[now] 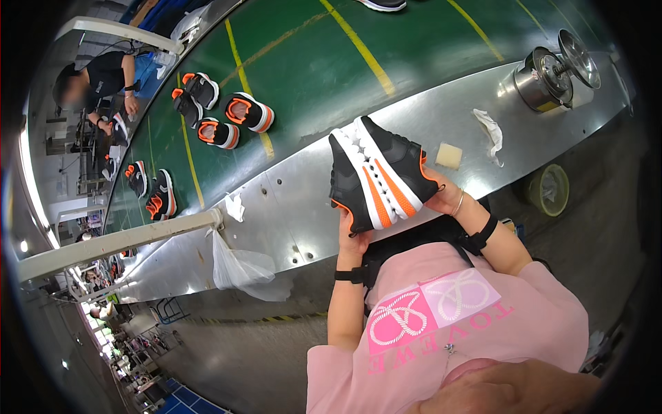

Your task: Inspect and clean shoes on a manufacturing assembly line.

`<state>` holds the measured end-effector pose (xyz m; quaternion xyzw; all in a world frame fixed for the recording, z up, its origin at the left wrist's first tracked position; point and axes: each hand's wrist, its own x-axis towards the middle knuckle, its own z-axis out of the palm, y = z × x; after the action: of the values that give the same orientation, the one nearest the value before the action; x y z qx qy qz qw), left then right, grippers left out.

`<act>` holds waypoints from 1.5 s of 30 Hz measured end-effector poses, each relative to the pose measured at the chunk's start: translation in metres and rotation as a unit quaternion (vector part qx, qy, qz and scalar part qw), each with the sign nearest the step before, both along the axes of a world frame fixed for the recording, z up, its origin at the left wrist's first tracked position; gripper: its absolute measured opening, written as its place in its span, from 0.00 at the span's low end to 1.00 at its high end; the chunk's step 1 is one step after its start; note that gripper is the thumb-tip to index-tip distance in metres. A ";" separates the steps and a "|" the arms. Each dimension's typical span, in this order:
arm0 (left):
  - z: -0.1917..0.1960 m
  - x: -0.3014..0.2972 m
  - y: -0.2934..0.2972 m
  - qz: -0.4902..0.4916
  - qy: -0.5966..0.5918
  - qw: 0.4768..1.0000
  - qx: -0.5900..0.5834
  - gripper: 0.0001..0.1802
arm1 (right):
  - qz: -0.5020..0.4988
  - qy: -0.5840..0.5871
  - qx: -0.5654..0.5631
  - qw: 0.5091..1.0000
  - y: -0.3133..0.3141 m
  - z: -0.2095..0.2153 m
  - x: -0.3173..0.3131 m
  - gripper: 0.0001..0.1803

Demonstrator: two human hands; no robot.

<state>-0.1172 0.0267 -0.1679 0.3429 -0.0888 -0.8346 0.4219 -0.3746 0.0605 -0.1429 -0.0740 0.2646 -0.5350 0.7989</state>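
I hold a pair of black sneakers with white and orange soles over the metal ledge, soles facing each other. My left hand point(354, 236) is closed round the heel of the left sneaker point(347, 178). At the heel of the right sneaker point(396, 153), my right hand point(445, 194) grips near the orange-lined collar. The white midsoles lie side by side, touching or nearly so, with toes pointing away from me. Parts of the fingers are hidden behind the shoes. Beside the right sneaker, a pale yellow sponge block point(449, 156) lies on the ledge.
A crumpled white cloth point(491, 134) and a metal pot with a raised disc point(545, 79) stand to the right. Beyond the metal ledge point(269, 207), a green conveyor belt point(303, 90) carries several sneakers point(249, 112). A plastic bag point(238, 262) hangs left; another person point(103, 83) handles a shoe.
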 end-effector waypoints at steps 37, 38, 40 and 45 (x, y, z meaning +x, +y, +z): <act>0.003 0.023 0.010 -0.050 -0.147 0.972 -0.174 0.24 | -0.048 0.080 0.002 0.996 0.030 -0.034 -0.024 0.25; 0.024 0.011 0.008 -0.025 -0.124 0.986 -0.104 0.25 | -0.054 0.081 0.001 0.995 0.031 -0.029 -0.027 0.25; 0.045 0.007 0.003 -0.008 -0.138 0.985 -0.101 0.32 | -0.085 0.043 -0.009 0.995 0.028 -0.019 -0.028 0.29; 0.077 -0.003 -0.005 -0.031 -0.226 0.922 -0.312 0.46 | -0.124 0.091 -0.070 0.986 0.020 -0.016 -0.033 0.37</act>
<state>-0.1206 0.0214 -0.0911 0.3704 -0.4487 -0.6774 0.4501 -0.4072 0.0803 -0.1585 -0.1443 0.3051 -0.6385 0.6917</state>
